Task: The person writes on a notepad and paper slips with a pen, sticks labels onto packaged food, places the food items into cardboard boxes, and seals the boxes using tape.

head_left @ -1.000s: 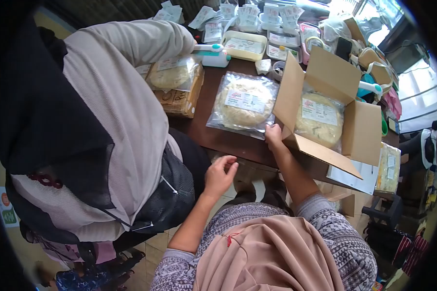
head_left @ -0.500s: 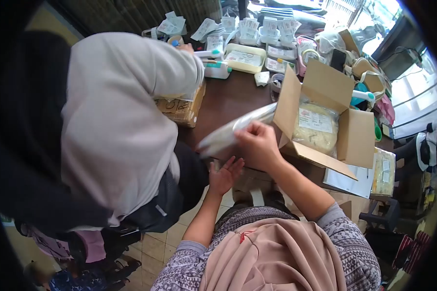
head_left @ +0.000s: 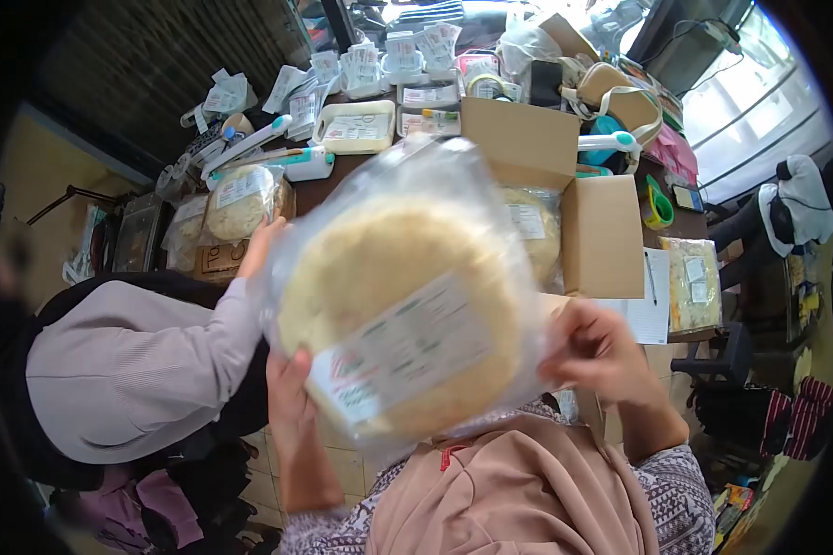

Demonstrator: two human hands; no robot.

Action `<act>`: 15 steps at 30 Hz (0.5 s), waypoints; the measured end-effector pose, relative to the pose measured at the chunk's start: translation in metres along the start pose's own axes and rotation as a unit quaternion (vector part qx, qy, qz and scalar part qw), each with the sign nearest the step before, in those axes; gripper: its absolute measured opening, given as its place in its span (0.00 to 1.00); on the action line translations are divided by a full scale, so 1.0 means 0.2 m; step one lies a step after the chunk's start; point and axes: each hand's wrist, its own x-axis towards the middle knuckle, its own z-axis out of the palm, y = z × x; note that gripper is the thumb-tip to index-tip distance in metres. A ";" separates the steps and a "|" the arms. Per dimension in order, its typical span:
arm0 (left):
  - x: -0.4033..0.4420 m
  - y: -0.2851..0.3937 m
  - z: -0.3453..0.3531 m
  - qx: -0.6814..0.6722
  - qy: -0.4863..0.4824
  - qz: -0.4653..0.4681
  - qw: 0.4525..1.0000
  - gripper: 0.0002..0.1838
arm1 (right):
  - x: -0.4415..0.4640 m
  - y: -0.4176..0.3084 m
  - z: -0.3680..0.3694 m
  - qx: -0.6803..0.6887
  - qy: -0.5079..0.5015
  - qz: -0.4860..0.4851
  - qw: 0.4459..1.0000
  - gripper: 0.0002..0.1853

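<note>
A clear plastic pack of round, pale flatbreads [head_left: 389,250] fills the middle of the view, lifted and tilted towards me. Its white label [head_left: 403,342] faces up; motion blurs the print. My left hand [head_left: 293,407] grips the lower left edge, thumb in front and fingers mostly hidden behind. At the right edge, my right hand [head_left: 597,356] closes on the loose plastic. Behind the pack stands an open cardboard box [head_left: 603,236], partly covered, with a similar labelled pack [head_left: 532,231] inside.
To the left, a co-worker [head_left: 139,370] reaches towards a bagged flatbread pack [head_left: 241,205] on a carton. Label trays [head_left: 356,127] and sealers [head_left: 301,164] line the table's back. Another pack [head_left: 690,282] and a paper sheet [head_left: 634,310] lie right.
The pack has come up from low beside the box and turned its labelled face to me. My left hand, open before, now grips it. The co-worker has leaned away to the left.
</note>
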 end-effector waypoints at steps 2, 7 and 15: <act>0.25 0.02 0.24 0.045 -0.039 -0.012 0.998 0.34 | 0.00 -0.04 -0.15 -0.017 0.030 -0.005 0.999 0.12; 0.85 -0.18 0.53 0.093 -0.183 -0.112 0.972 0.35 | 0.14 0.19 -0.48 -0.118 0.139 -0.092 0.979 0.13; 0.89 -0.31 0.58 0.649 -0.116 0.103 0.745 0.15 | 0.36 0.25 -0.63 -0.561 0.173 -0.092 0.804 0.16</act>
